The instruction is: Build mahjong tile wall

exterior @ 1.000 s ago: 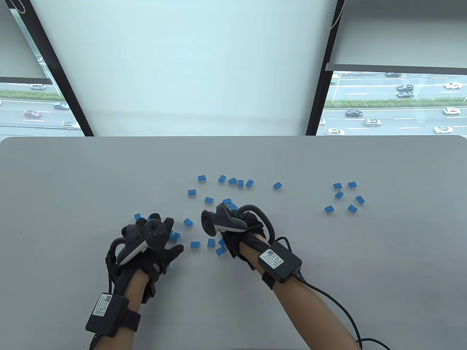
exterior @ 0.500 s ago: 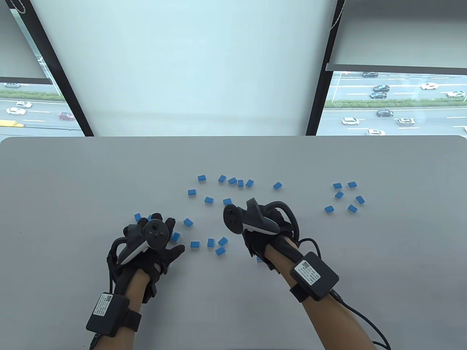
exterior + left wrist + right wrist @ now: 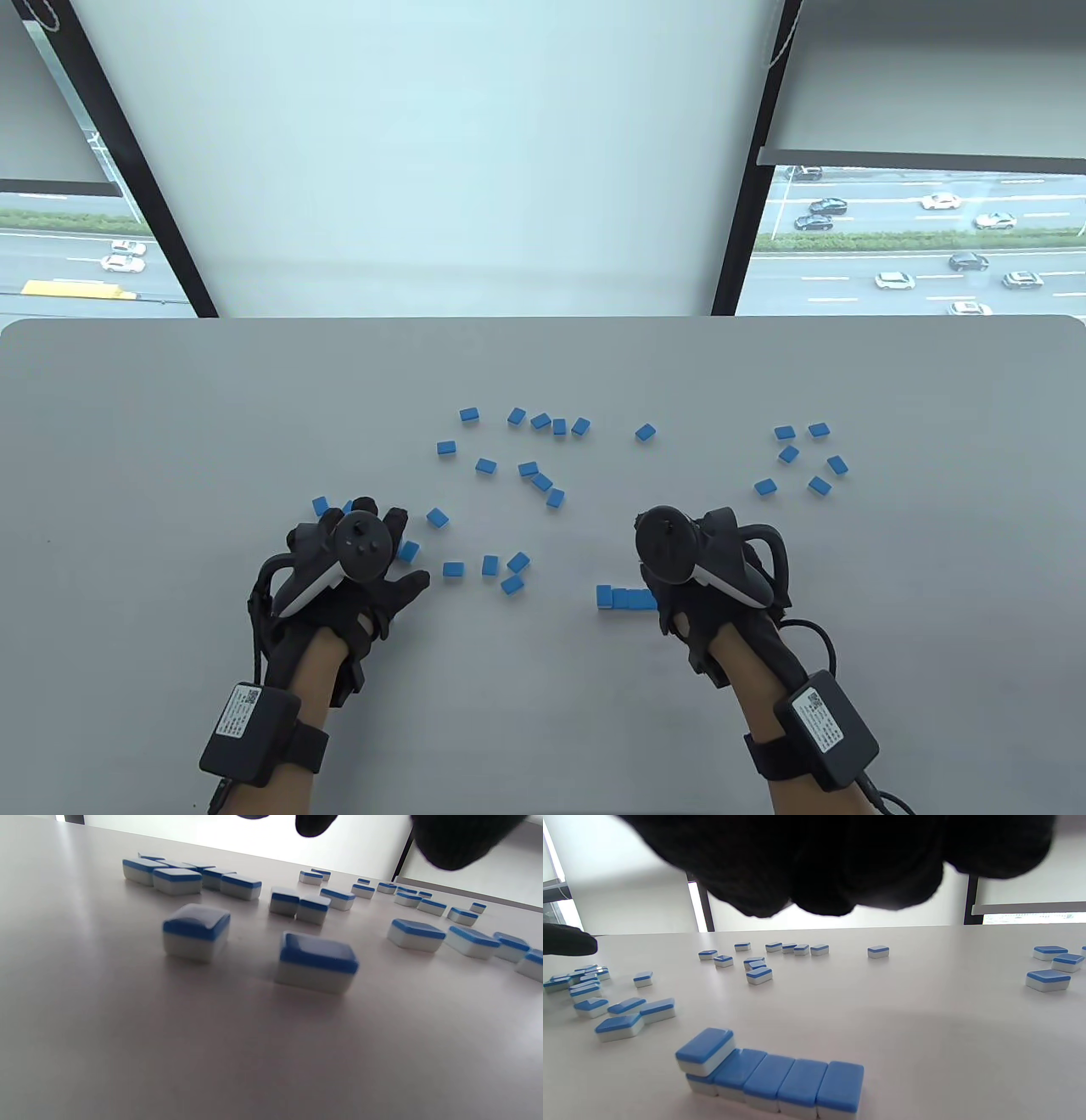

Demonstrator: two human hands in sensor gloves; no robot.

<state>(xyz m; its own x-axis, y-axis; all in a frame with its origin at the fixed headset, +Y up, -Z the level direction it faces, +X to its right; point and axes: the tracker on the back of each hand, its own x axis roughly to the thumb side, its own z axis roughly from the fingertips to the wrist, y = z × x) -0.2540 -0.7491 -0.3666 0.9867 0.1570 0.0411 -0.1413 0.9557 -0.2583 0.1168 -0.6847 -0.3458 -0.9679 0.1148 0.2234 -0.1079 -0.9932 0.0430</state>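
A short row of blue-backed mahjong tiles lies near the table's front, with one tile stacked on its left end; the right wrist view shows it close up. My right hand hovers over the row's right end, its fingers bunched above the tiles with no tile seen in them. My left hand rests flat with fingers spread over loose tiles at the left. Two loose tiles lie just in front of it in the left wrist view.
Loose tiles lie scattered mid-table, between the hands and in a cluster at the right. The grey table ends at a window wall behind. Cables trail from both wrists.
My right hand moved right from the scattered tiles in the middle to the row's right end, uncovering the row and two loose tiles. My left hand stayed put.
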